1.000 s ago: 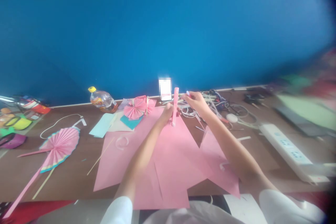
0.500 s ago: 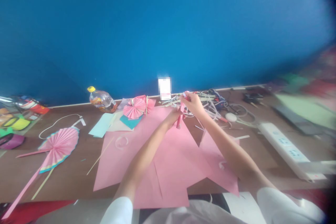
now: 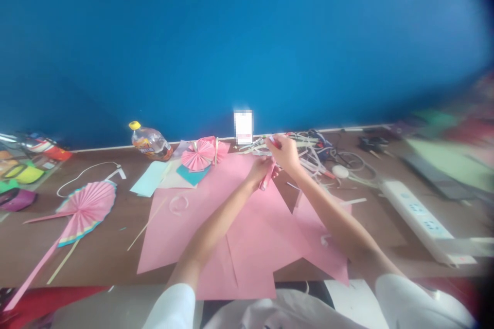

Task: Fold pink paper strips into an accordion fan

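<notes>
Over the middle of the pink paper sheets (image 3: 254, 236), my left hand (image 3: 261, 170) is closed around a narrow folded pink paper strip (image 3: 267, 179), which tilts down toward me. Just above and to the right, my right hand (image 3: 285, 154) is pinched closed near the strip's upper end. A small whitish and red bit shows at its fingertips, too blurred to name. Pink pleated paper rosettes (image 3: 198, 155) lie behind the sheets, left of my hands. A pink pleated fan (image 3: 89, 211) with a blue and yellow edge rests on the table at the left.
A bottle with a yellow cap (image 3: 151, 143) leans near the blue wall (image 3: 247, 46). Tangled cables and pale strips (image 3: 314, 157) lie behind my right hand. A white power strip (image 3: 419, 218) is on the right. A clear tape ring (image 3: 178, 205) lies on the pink paper.
My right hand has come up off the pink strip, leaving a small gap. My left hand still grips the strip, which now tilts more. The view has shifted slightly.
</notes>
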A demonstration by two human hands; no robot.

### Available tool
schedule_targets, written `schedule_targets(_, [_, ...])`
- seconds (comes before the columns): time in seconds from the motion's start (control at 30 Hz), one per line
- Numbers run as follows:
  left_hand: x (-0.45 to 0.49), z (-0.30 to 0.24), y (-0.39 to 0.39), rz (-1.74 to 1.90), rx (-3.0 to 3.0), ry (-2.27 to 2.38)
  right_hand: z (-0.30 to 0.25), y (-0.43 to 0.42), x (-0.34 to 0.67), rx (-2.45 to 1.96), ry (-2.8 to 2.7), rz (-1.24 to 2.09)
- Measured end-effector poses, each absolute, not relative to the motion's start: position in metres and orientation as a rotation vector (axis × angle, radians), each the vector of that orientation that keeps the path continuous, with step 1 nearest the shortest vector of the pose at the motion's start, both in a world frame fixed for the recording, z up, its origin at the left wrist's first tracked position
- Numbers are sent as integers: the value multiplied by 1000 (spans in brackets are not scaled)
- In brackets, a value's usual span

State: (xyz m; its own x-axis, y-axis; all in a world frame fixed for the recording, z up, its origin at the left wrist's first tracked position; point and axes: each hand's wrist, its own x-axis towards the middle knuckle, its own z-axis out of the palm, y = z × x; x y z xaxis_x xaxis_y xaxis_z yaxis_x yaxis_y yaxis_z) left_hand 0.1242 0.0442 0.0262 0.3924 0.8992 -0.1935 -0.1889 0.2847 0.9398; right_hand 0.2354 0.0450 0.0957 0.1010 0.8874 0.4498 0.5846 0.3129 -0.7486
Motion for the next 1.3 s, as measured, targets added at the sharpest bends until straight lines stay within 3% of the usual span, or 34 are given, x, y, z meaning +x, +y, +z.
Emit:
schedule_targets(0.47, [118,63,43,1007,842,765,90,51,244,-1463,-1758,217])
schedule_targets(0.9, [121,35,27,590,1727,1146,90,51,246,-1528,-1707,64])
schedule_targets(1.13, [123,45,21,610,2150,1443,97,51,253,-1680,-1858,121])
schedule_targets(1.3, [115,54,25,902,2258,1472,102,48,256,-1674,-1964,241])
